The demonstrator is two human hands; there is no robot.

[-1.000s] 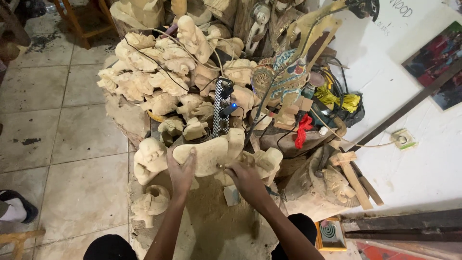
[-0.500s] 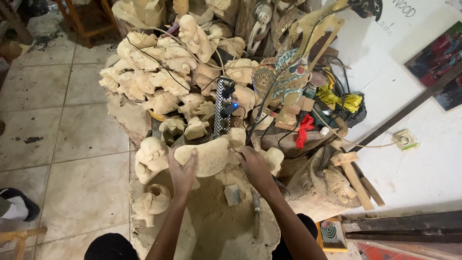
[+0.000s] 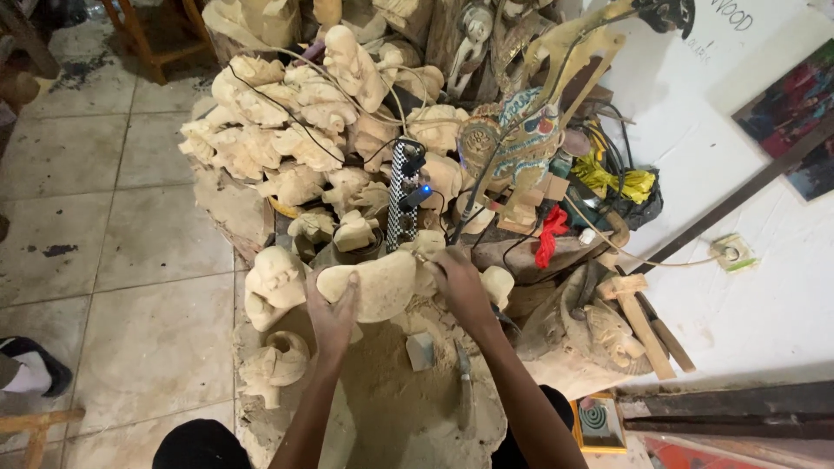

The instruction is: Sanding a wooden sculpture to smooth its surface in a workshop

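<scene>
Sawdust covers the low bench (image 3: 391,408) where a pale, unfinished wooden carving (image 3: 373,285) is held just in front of a black-and-white checkered power strip (image 3: 401,193). Left of the carving's middle, the left hand (image 3: 332,314) cups its underside with the thumb up its face, a closed grip on the wood. Right of it, the right hand (image 3: 459,288) curls tight around the carving's right end, and a chisel (image 3: 464,386) lies below that hand on the sawdust.
</scene>
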